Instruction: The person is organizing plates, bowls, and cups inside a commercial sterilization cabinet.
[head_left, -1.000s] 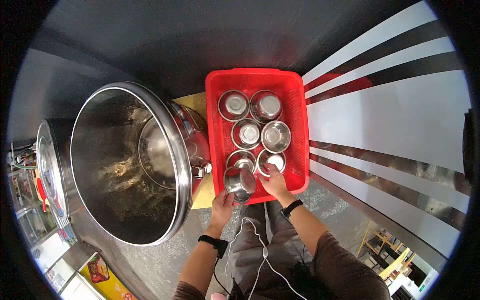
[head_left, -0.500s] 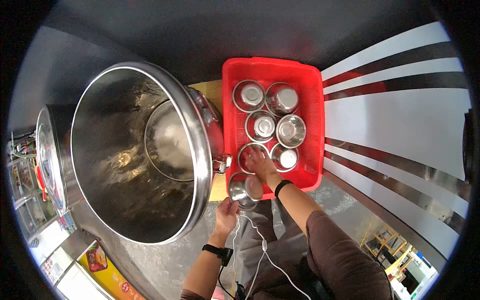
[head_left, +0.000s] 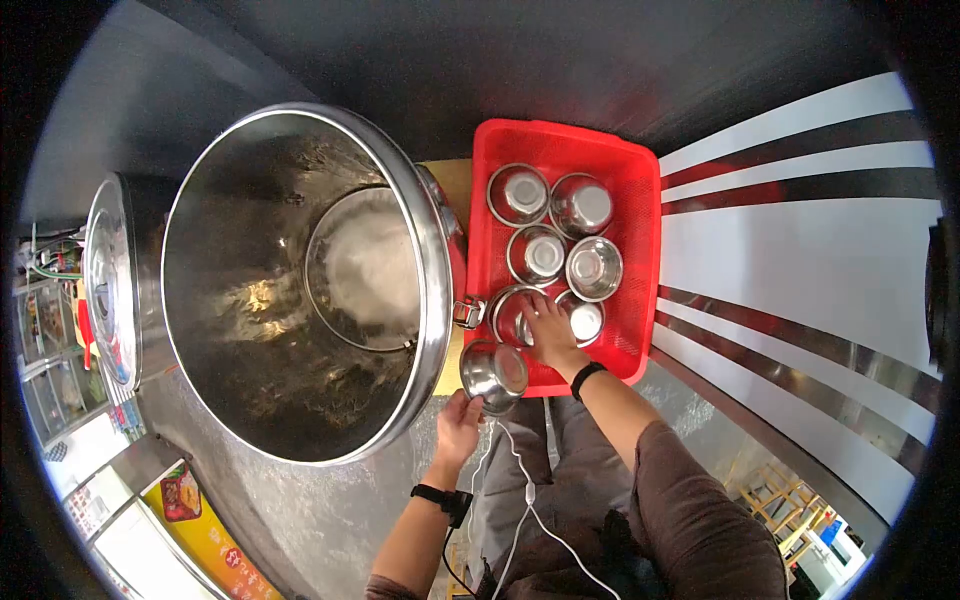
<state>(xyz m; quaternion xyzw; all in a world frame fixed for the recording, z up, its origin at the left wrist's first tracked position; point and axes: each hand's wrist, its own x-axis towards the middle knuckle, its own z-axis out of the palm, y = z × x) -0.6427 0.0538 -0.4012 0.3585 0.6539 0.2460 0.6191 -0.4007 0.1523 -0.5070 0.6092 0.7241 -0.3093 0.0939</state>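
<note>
A shiny stainless steel bowl (head_left: 492,376) is tilted at the near left corner of the red plastic basket (head_left: 648,270). My left hand (head_left: 460,422) grips its near rim, fingers closed. Inside the basket, my right hand (head_left: 552,335) reaches over the near row with its fingers stretched out. Its fingertips lie between one upside-down bowl (head_left: 509,318) and another bowl (head_left: 588,320), which it partly covers; whether they touch either is hard to see. Farther back are several more steel bowls (head_left: 537,254), mostly bottom up, with one bowl (head_left: 594,268) facing upward.
A large, deep steel drum (head_left: 240,330) stands open left of the basket, its clasp (head_left: 468,312) beside the basket's edge. Farther left is another steel container with a round lid (head_left: 110,280). A striped wall panel (head_left: 800,240) borders the right. White cables (head_left: 530,490) hang before my legs.
The camera has shifted, so the drum and basket appear farther right. My right hand has slid slightly right off the near upside-down bowl. My left hand still holds the tilted bowl.
</note>
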